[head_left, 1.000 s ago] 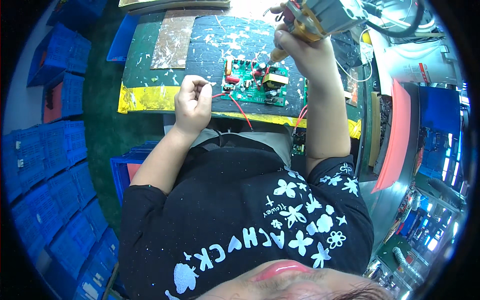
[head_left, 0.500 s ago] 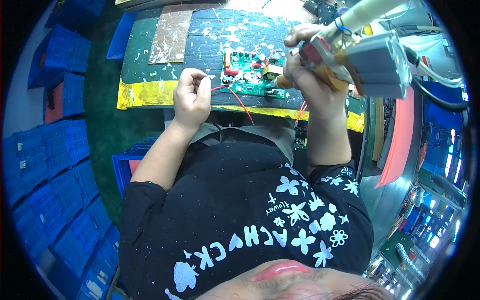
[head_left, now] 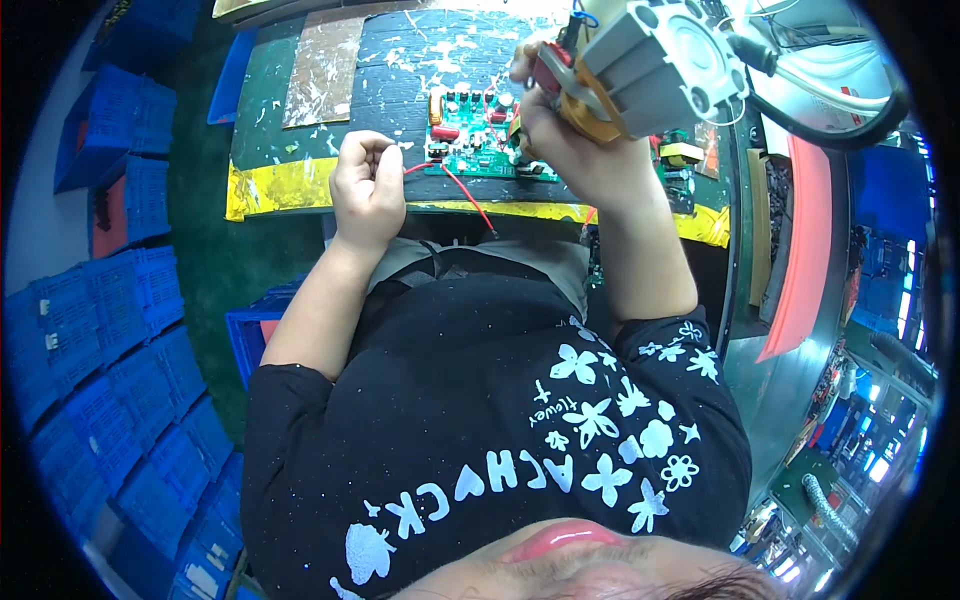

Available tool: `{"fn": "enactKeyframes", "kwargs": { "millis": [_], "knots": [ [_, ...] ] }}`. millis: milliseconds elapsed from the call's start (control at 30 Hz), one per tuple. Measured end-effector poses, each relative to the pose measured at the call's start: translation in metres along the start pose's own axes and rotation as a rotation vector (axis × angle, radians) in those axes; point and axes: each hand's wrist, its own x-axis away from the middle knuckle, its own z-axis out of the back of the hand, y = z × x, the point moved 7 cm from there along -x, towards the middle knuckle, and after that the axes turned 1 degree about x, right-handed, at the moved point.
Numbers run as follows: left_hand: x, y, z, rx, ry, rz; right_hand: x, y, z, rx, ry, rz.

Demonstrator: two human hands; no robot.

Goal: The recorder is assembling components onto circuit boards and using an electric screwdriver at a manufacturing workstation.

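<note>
A green circuit board (head_left: 480, 158) with a red cylinder part, black parts and a yellow-wrapped component lies near the bench's front edge. My left hand (head_left: 368, 185) is closed at its left side, with a red wire (head_left: 420, 167) running from the board into the curled fingers. Another red wire (head_left: 468, 198) hangs from the board over the front edge. My right hand (head_left: 570, 140) is wrapped round a bulky glue gun (head_left: 640, 75) with a grey ribbed metal body, an orange-brown middle and a red part. The gun and hand cover the board's right end; the nozzle is hidden.
The dark bench top (head_left: 395, 90) is spotted with white residue and edged with yellow tape (head_left: 280, 190). A second board (head_left: 680, 165) sits right of my forearm. Thick cables (head_left: 850, 125) trail from the gun. Blue crates (head_left: 110, 300) are stacked at left; pink sheets (head_left: 805, 230) stand at right.
The glue gun has swung left and turned so that its metal end shows, with my right hand tilting along. My left hand and the board appear slightly further left. The second board has come into view.
</note>
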Motion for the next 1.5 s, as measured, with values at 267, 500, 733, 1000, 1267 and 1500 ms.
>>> {"fn": "enactKeyframes", "kwargs": {
  "millis": [267, 500, 733, 1000, 1267, 1500],
  "knots": [
    [0.001, 0.000, 0.001, -0.014, 0.002, -0.011, 0.007, -0.025, 0.025, -0.056, 0.105, 0.166],
    [0.000, 0.001, -0.001, -0.042, -0.005, -0.019, 0.016, 0.004, 0.033, -0.158, 0.095, 0.076],
    [0.001, 0.002, 0.001, -0.034, 0.014, -0.035, 0.008, -0.013, 0.032, -0.162, 0.078, 0.035],
    [0.004, -0.004, 0.003, -0.080, -0.069, 0.013, -0.016, -0.029, 0.012, -0.191, 0.059, 0.174],
    [0.004, -0.004, 0.000, -0.059, -0.083, 0.006, -0.053, 0.022, 0.002, -0.225, 0.076, -0.239],
    [0.002, -0.003, 0.003, -0.048, -0.064, 0.031, -0.005, -0.002, 0.008, 0.944, 0.115, -0.018]
  ]
}}
